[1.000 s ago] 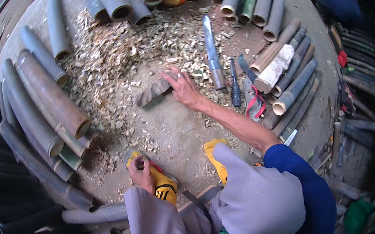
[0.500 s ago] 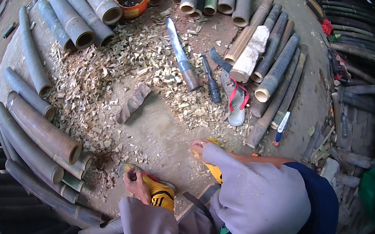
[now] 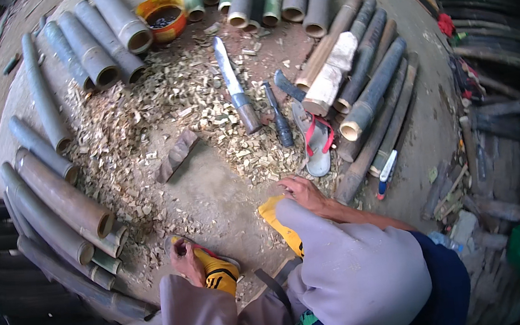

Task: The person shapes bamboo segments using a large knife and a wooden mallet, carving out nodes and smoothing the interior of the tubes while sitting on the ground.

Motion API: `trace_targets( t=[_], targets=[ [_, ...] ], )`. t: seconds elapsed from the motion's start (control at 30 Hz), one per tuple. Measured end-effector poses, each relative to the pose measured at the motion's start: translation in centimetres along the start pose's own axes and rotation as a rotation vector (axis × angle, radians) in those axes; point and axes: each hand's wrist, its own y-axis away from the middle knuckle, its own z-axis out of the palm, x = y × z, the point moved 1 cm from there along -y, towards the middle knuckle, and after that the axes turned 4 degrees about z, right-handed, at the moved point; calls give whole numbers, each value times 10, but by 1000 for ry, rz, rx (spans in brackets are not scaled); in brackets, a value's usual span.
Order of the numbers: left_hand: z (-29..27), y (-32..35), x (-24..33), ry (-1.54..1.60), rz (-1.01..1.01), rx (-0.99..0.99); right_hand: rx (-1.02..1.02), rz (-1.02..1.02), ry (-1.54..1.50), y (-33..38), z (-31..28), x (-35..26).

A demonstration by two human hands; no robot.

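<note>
My left hand [image 3: 188, 262] is down at the front of my left foot, which wears a yellow sock [image 3: 219, 272] and a sandal [image 3: 227, 258]. Its fingers are curled in near the toes; whatever they grip is too small to make out. Over the toes of my right foot, in a yellow sock [image 3: 278, 219], reaches my right hand [image 3: 303, 191], fingers loosely bent and apart, with nothing seen in it. Beyond it lie a grey sandal with red straps [image 3: 319, 149], a dark-handled chisel-like tool [image 3: 278, 118], a large knife [image 3: 236, 87] and a dark wooden block [image 3: 177, 156].
Wood chips [image 3: 114, 141] cover the ground ahead. Bamboo tubes [image 3: 70, 205] ring the space at left, back and right. An orange bucket [image 3: 169, 27] of dark liquid stands at the back. A pale block [image 3: 330, 76] and a white-and-blue handled tool [image 3: 388, 173] are at right.
My right hand has moved forward and right from beside the right foot, more of its forearm showing. My left hand stays at the left foot. The whole view has shifted slightly.
</note>
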Motion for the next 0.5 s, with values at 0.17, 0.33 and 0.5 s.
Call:
trace_targets(
  t=[0.17, 0.33, 0.5],
  targets=[
    [-5, -3, -8, 141, -25, 26, 27, -10, 22, 14, 26, 38],
    [-11, -11, 7, 27, -130, 24, -104, 101, -79, 21, 37, -14],
    [-12, 0, -19, 58, -240, 150, -286, -105, 59, 22, 76, -19]
  ],
)
